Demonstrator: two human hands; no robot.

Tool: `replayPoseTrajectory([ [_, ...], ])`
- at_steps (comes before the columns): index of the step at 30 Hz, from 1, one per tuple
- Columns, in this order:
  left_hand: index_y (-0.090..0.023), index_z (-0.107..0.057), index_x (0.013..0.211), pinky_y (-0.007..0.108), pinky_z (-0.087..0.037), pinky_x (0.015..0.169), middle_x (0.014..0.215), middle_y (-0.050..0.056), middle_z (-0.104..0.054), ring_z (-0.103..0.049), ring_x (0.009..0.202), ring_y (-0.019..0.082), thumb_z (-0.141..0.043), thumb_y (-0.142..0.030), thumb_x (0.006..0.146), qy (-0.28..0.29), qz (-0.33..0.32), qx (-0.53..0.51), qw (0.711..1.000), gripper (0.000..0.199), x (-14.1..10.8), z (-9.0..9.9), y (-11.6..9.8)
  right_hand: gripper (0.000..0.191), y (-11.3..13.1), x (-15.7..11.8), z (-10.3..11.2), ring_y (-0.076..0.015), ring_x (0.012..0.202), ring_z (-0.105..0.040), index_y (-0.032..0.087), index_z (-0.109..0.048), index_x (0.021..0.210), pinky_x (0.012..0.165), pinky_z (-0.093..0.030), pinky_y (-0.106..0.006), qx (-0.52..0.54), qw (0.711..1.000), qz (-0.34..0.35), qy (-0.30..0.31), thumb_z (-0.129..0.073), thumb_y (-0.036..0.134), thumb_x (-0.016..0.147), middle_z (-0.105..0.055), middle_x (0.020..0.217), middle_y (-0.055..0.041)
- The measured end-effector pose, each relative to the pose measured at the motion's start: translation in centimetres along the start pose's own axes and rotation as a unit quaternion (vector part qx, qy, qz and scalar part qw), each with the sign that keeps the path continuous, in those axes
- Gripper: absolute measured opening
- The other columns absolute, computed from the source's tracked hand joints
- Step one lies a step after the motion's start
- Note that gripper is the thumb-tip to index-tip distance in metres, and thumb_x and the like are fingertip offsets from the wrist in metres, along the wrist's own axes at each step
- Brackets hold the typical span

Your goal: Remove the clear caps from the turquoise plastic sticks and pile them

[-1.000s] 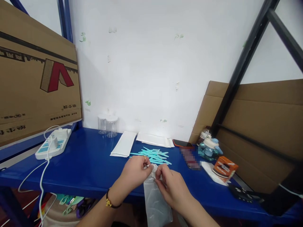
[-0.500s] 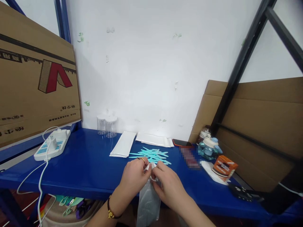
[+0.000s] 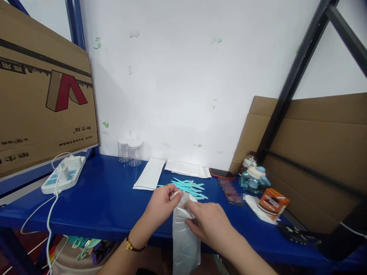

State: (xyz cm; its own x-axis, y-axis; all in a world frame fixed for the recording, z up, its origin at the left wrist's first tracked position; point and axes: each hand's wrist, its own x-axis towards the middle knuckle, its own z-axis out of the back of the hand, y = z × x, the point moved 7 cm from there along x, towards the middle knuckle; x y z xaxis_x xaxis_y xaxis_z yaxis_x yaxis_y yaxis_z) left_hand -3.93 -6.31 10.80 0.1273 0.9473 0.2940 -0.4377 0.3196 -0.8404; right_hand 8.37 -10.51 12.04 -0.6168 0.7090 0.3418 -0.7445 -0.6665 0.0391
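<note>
A long grey-white plastic bag hangs over the table's front edge from my hands. My left hand pinches its top corner between thumb and fingers. On the bag's right side, my right hand has its thumb and index finger apart, touching the upper part. Just behind my hands lies a loose pile of turquoise strips, partly hidden by my left hand. Flat white packets lie behind to the left, and more white packets lie by the wall.
On the blue table are two clear jars, a power strip, a phone, a blurred phone-like item, a teal bottle, an orange box and a black object.
The bag's top is now spread flatter and higher. My left hand has moved slightly up and left, my right hand to the right, and its fingers have parted from the pinch.
</note>
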Motion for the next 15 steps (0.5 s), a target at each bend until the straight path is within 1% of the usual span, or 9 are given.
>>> replayPoseTrajectory([
  [2,-0.016,-0.056,0.086,0.022,-0.035,0.057,0.072,0.000,-0.056,-0.050,0.063,0.012,-0.051,-0.048,0.078,0.056,0.026,-0.145,0.987,0.034,0.0,-0.4,0.5,0.004,-0.6,0.3,1.3,-0.0136,0.060,-0.054,0.022,-0.053,0.075,0.051,-0.026,-0.023,0.047,0.999,0.002,-0.014,-0.057,0.022,0.073,-0.061,0.071,0.0006],
  [3,-0.017,-0.055,0.096,0.023,-0.038,0.060,0.082,0.002,-0.059,-0.054,0.070,0.014,-0.051,-0.050,0.078,0.091,0.035,-0.220,0.971,0.038,-0.1,-0.6,0.7,0.006,-1.2,0.5,2.1,-0.0131,0.061,-0.054,0.021,-0.052,0.071,0.052,-0.027,-0.022,0.080,0.996,-0.005,-0.031,-0.057,0.023,0.074,-0.060,0.069,0.0010],
  [4,-0.018,-0.052,0.107,0.025,-0.041,0.066,0.093,0.005,-0.059,-0.056,0.079,0.016,-0.049,-0.052,0.078,0.121,0.040,-0.287,0.949,0.044,-0.4,-0.7,1.0,0.008,-2.2,0.8,2.8,-0.0125,0.059,-0.054,0.021,-0.052,0.071,0.052,-0.029,-0.021,0.119,0.991,-0.025,-0.056,-0.056,0.025,0.075,-0.059,0.067,0.0014],
  [6,-0.022,-0.045,0.120,0.031,-0.043,0.078,0.112,0.009,-0.056,-0.055,0.096,0.022,-0.044,-0.055,0.080,0.145,0.048,-0.383,0.911,0.052,-1.0,0.0,1.9,0.012,-4.9,1.2,3.6,-0.0107,0.050,-0.051,0.021,-0.051,0.074,0.047,-0.030,-0.020,0.219,0.964,-0.096,-0.113,-0.053,0.031,0.079,-0.055,0.060,0.0030],
  [7,-0.022,-0.044,0.123,0.034,-0.042,0.082,0.117,0.010,-0.054,-0.054,0.102,0.024,-0.042,-0.057,0.081,0.141,0.054,-0.412,0.899,0.055,-1.2,0.6,2.6,0.015,-6.5,1.5,3.6,-0.0096,0.043,-0.048,0.021,-0.050,0.077,0.044,-0.030,-0.020,0.279,0.940,-0.137,-0.142,-0.051,0.035,0.080,-0.053,0.058,0.0040],
  [8,-0.022,-0.043,0.125,0.036,-0.042,0.084,0.121,0.011,-0.052,-0.052,0.105,0.026,-0.043,-0.058,0.080,0.127,0.057,-0.431,0.891,0.058,-1.4,1.2,3.3,0.019,-8.0,1.8,3.1,-0.0087,0.038,-0.046,0.021,-0.049,0.080,0.041,-0.030,-0.020,0.347,0.907,-0.172,-0.165,-0.050,0.039,0.081,-0.053,0.057,0.0051],
  [11,-0.025,-0.037,0.130,0.040,-0.043,0.085,0.127,0.011,-0.049,-0.050,0.110,0.029,-0.052,-0.056,0.075,0.082,0.059,-0.463,0.881,0.065,-1.3,2.5,4.9,0.028,-11.0,2.9,0.2,-0.0074,0.033,-0.045,0.021,-0.046,0.089,0.036,-0.028,-0.019,0.527,0.790,-0.221,-0.224,-0.051,0.046,0.079,-0.055,0.061,0.0055],
  [13,-0.029,-0.035,0.132,0.041,-0.045,0.084,0.127,0.009,-0.051,-0.054,0.107,0.028,-0.057,-0.051,0.074,0.027,0.075,-0.444,0.893,0.065,-0.4,2.9,5.6,0.033,-12.0,3.7,-2.4,-0.0075,0.033,-0.046,0.020,-0.046,0.092,0.035,-0.026,-0.018,0.594,0.731,-0.238,-0.236,-0.055,0.047,0.076,-0.054,0.058,0.0058],
  [15,-0.027,-0.041,0.128,0.039,-0.044,0.087,0.121,0.008,-0.056,-0.057,0.103,0.026,-0.060,-0.047,0.074,-0.050,0.081,-0.382,0.919,0.060,0.9,3.4,5.9,0.037,-12.4,4.3,-4.9,-0.0077,0.033,-0.045,0.018,-0.047,0.093,0.034,-0.024,-0.017,0.631,0.699,-0.253,-0.223,-0.058,0.047,0.073,-0.051,0.053,0.0068],
])
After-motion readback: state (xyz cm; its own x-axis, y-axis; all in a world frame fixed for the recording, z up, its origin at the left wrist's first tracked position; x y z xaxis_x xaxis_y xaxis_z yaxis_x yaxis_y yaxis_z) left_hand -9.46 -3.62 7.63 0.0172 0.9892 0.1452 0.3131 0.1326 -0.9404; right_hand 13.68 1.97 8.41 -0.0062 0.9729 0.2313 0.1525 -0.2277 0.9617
